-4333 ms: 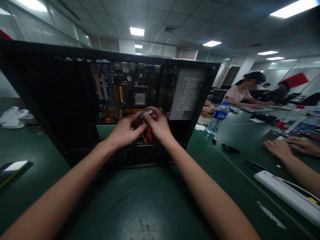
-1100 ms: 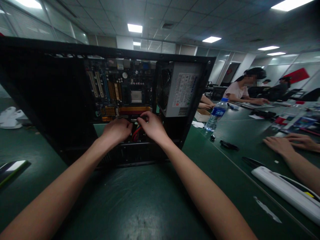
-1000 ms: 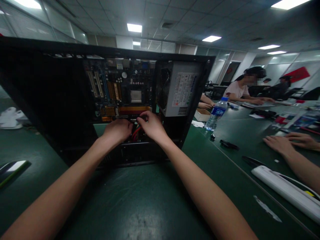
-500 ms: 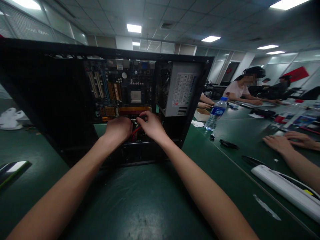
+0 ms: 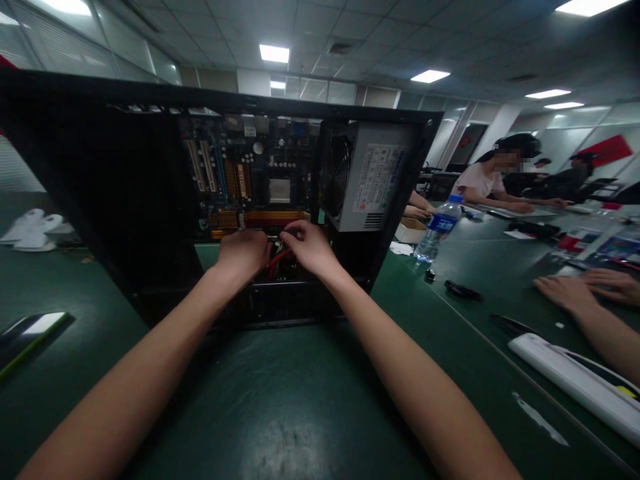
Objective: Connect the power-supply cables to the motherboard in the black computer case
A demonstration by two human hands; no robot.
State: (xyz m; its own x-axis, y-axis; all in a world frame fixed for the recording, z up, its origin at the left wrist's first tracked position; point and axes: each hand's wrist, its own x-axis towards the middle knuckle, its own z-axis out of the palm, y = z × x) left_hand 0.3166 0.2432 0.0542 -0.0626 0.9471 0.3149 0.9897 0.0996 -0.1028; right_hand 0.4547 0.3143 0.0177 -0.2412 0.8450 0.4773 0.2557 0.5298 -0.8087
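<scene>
**Both hands inside the open computer case**

Two bare forearms stretch forward over the dark green surface (image 5: 280, 400), which is bare and scuffed nearest the camera. At the far left edge lies a flat dark device with a green rim (image 5: 27, 333).

The left hand (image 5: 244, 252) and the right hand (image 5: 310, 248) meet at the lower edge of the open computer case (image 5: 100, 200), which stands on the surface with its open side facing the camera. The left hand is curled knuckles-up, its fingers bent down into the case; what they grip cannot be made out. The right hand's fingers (image 5: 293, 233) are closed, pinching something small and dark just below the circuit board (image 5: 250, 177). A bundle of red wires (image 5: 277, 259) runs between the two hands, touching both, and drops into the dark bottom of the case.

Above the hands the circuit board shows white and orange slots. Just right of it sits the grey power supply (image 5: 373, 187) with its round fan grille and a label.

To the right, a long white object (image 5: 570, 380) lies on the surface near another person's hands (image 5: 575, 293). Further off stands a water bottle (image 5: 434, 233) beside the case, with a small black object (image 5: 463, 291) near it. Beyond, people sit at the far end of the surface. Far left lie white objects (image 5: 33, 230).
</scene>
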